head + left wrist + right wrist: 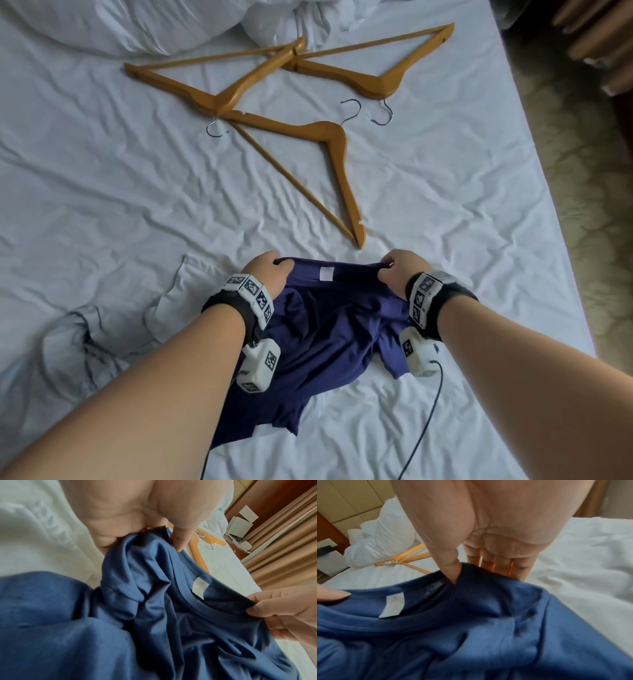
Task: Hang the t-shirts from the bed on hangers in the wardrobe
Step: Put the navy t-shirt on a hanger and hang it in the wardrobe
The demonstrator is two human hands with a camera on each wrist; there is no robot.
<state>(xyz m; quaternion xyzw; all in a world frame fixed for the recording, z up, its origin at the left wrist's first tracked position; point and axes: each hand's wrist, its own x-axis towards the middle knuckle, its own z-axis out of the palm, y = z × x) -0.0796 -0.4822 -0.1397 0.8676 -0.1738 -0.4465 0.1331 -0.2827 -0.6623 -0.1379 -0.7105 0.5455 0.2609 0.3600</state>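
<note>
**Hands at the collar: navy t-shirt held over a rumpled bed**

Fingers of both my hands are closed on the neckline of a navy blue t-shirt (325,329). My left hand (265,274) pinches the collar at its left end, thumb on the near side and curled fingers behind the fabric; in the left wrist view the thumb (180,539) presses on the stitched edge. My right hand (400,270) grips the collar's right end, the thumb (452,568) tucked inside the neck opening and the other fingers down the outside of the cloth. The collar is stretched between the two hands, with its white label (326,274) facing up about midway along. The rest of the shirt hangs bunched below my wrists, and its lower part lies crumpled on the white sheet (445,205) of the bed.

Beyond the shirt, three wooden hangers lie flat on the sheet. The nearest hanger (329,147) points one arm tip toward the collar and stops just short of it. The left hanger (205,92) and the far hanger (376,78) cross each other near the pillows (137,24). A pale garment (113,329) lies crumpled on the sheet to the left of my left forearm. Patterned carpet (565,154) runs along the right side of the bed.
</note>
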